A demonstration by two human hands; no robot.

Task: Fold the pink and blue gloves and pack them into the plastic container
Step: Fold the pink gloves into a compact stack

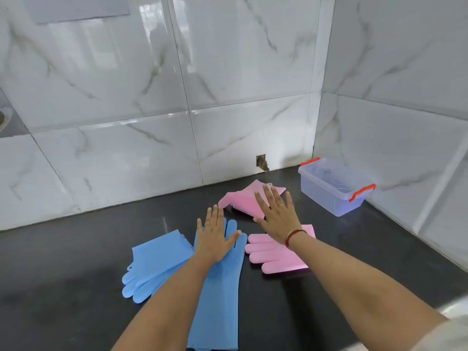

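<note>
We flatten the gloves before folding, nothing packed yet.

Long blue glove (pixel 222 287) lies flat, well in front-left of the plastic container (pixel 334 186); our left hand (pixel 215 236) presses its palm, fingers spread, gripping nothing. Second blue glove (pixel 154 264) lies just left of it, doubled over. Our right hand (pixel 277 215), fingers splayed, hovers or rests over the far pink glove (pixel 243 198), nearest the container; near pink glove (pixel 276 254) sits beside our right wrist. We'd best keep palms flat, fold cuff to fingertips, press out the spring-back.
</note>
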